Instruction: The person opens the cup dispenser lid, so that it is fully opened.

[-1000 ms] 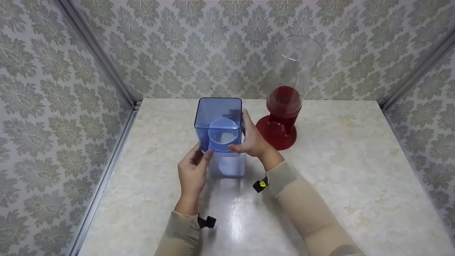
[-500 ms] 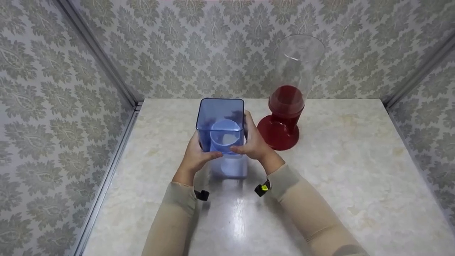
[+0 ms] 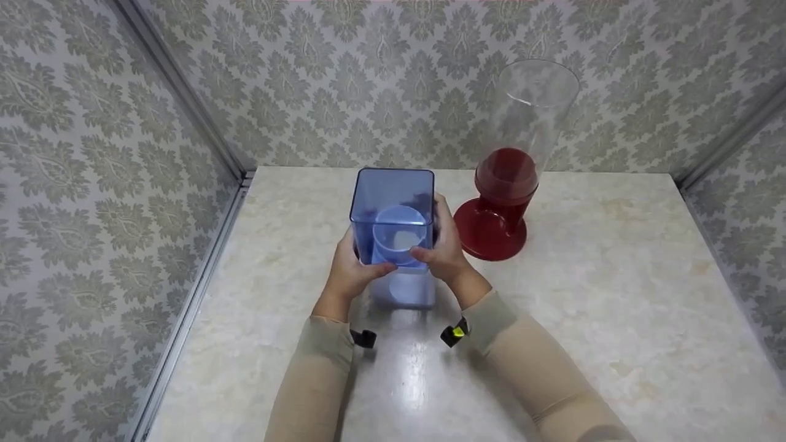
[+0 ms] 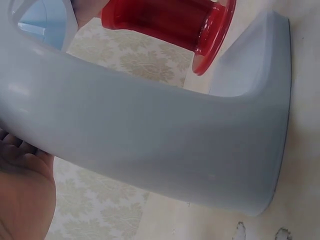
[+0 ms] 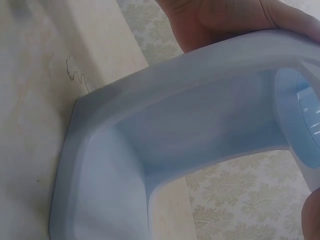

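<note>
A dispenser with a see-through blue square hopper (image 3: pixel 393 187) and a pale blue base (image 3: pixel 405 290) stands upright on the marbled table (image 3: pixel 295 215). My left hand (image 3: pixel 353 270) grips it low on the hopper's left side, thumb laid across the front. From the right, my right hand (image 3: pixel 445 248) holds it at the same height, its thumb also at the front. Most fingers are hidden behind the hopper. In the left wrist view, the curved base (image 4: pixel 165 135) fills the middle. The right wrist view shows its hollow front (image 5: pixel 210 120) and flat foot (image 5: pixel 110 185).
Just right of the right hand stands a red dispenser base (image 3: pixel 491 230) with a tall clear cylinder (image 3: pixel 534 110). Patterned walls (image 3: pixel 417 92) close off the table's back and sides. Metal rails (image 3: pixel 190 294) run along the left edge.
My left hand has moved up and closer round the hopper's left side, its thumb now across the front. The right hand keeps its hold. The whole head view has shifted slightly.
</note>
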The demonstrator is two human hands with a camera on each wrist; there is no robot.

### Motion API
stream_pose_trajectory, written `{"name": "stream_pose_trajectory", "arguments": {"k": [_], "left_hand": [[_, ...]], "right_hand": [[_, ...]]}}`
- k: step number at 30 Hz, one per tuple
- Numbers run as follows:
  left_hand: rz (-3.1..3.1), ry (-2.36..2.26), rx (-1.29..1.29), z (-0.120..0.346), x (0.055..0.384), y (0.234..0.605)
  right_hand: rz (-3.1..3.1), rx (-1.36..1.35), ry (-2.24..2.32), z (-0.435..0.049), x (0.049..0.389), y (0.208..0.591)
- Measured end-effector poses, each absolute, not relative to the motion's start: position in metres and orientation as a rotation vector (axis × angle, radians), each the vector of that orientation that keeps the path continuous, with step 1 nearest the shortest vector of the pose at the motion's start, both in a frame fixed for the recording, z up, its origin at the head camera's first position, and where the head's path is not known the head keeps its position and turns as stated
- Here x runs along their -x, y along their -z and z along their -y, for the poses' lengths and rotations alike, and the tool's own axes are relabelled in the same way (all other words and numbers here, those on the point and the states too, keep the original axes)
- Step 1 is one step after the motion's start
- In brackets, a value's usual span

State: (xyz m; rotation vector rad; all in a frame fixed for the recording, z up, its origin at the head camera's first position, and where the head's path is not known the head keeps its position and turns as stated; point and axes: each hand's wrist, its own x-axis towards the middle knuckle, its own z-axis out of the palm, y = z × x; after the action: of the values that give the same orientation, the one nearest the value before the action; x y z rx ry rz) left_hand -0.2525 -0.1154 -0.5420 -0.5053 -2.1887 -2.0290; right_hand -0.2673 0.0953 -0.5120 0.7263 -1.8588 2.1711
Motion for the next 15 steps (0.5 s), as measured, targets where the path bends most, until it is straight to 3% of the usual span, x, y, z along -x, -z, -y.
{"name": "stream_pose_trajectory", "arguments": {"k": [15], "left_hand": [[2.235,2.027,0.510,0.1186,0.2538,0.5386]], "right_hand": [[1.866,-0.747,-2.208,-0.0978,0.2664,0.5078]]}}
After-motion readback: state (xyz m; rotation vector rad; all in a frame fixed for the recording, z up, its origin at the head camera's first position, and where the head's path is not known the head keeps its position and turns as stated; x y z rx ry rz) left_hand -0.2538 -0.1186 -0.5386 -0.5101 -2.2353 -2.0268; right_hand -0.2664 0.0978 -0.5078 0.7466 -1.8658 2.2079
